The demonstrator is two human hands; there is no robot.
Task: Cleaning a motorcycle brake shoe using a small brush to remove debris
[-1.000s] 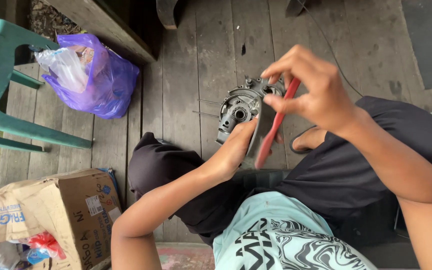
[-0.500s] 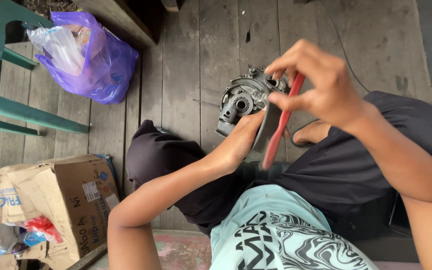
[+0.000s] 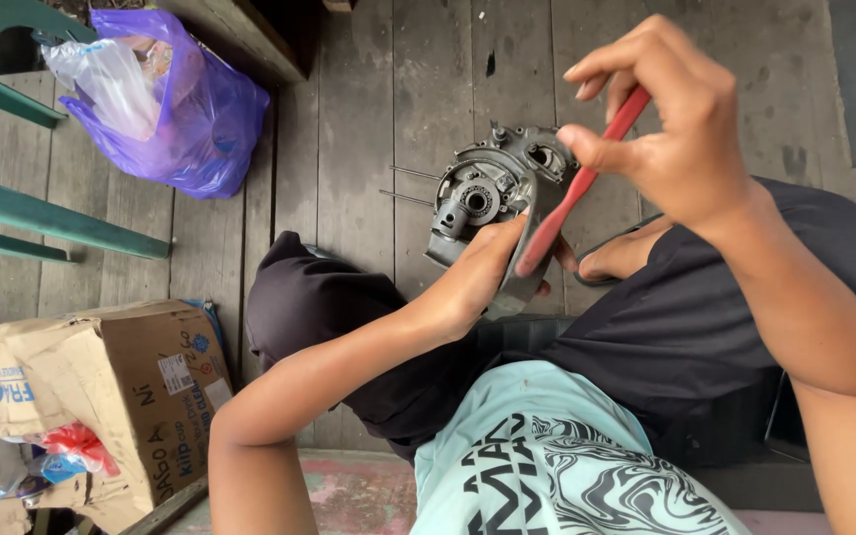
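The left hand [image 3: 482, 272] grips a grey metal engine cover [image 3: 492, 193] from below; right hand [image 3: 670, 124] fingers pinch a red-handled tool [image 3: 576, 193] just beside its rim.

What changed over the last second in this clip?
Little changed. The right hand with the red tool and the grey engine part sit slightly higher in view, so the camera may have shifted. The left hand still holds the part; the purple bag stays put.

free: floorboards [image 3: 368, 119] ahead | blocked left: purple bag [image 3: 190, 119], green chair [image 3: 12, 208]
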